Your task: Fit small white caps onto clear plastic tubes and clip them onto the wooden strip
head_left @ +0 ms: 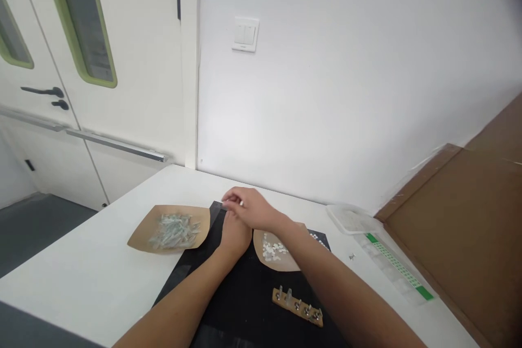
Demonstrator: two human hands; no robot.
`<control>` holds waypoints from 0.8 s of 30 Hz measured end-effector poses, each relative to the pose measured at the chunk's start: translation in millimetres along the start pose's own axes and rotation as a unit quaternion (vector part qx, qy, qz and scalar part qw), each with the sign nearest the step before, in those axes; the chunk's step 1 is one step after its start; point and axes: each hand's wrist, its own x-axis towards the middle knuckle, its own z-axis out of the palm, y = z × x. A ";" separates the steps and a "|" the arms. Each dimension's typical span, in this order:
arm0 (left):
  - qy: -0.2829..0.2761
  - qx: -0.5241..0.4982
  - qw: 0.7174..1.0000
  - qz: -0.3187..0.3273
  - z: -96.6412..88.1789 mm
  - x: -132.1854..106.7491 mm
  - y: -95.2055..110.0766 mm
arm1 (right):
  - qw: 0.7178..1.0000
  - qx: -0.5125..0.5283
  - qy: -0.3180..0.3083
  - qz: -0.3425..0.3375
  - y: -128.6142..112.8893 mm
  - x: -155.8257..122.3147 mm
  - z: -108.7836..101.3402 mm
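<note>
My right hand (256,209) reaches across the top of my left hand (236,235), above the far end of a black mat (244,293). Its fingers are curled, and a small white piece (241,203) shows between them. My left hand's fingers are mostly hidden behind the right one. Beside the hands, a brown paper tray (285,265) holds small white pieces (273,250), partly covered by my right forearm. Left of the mat, another paper tray (141,239) holds a heap of clear thin plastic pieces (175,231).
A wooden strip (299,312) with metal and clear upright parts lies on the mat. To the right are small metal bits (352,256), a clear plastic box (353,220), a green-and-white labelled clear package (399,266) and a cardboard box (457,228). A wall (326,92) borders the white table (81,277).
</note>
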 end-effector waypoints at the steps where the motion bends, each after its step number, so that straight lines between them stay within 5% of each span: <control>1: -0.003 -0.004 1.000 -0.007 -1.2 0.6 0.8 | 0.999 -0.006 0.031 0.008 4.3 -15.5 -12.9; 5: -0.004 -0.051 0.999 -0.018 -9.0 2.4 7.8 | 0.990 -0.026 0.129 0.054 29.7 -81.2 -56.2; 8: 0.015 -0.109 0.994 0.001 -15.4 0.8 16.8 | 0.977 -0.017 0.190 0.095 50.5 -122.3 -68.3; 16: 0.059 -0.232 0.965 0.107 -25.4 -9.5 36.6 | 0.943 0.212 0.227 0.117 71.3 -168.8 -38.1; 24: 0.068 -0.256 0.957 0.121 -25.5 -14.8 42.3 | 0.932 0.214 0.257 0.141 67.6 -180.5 -31.9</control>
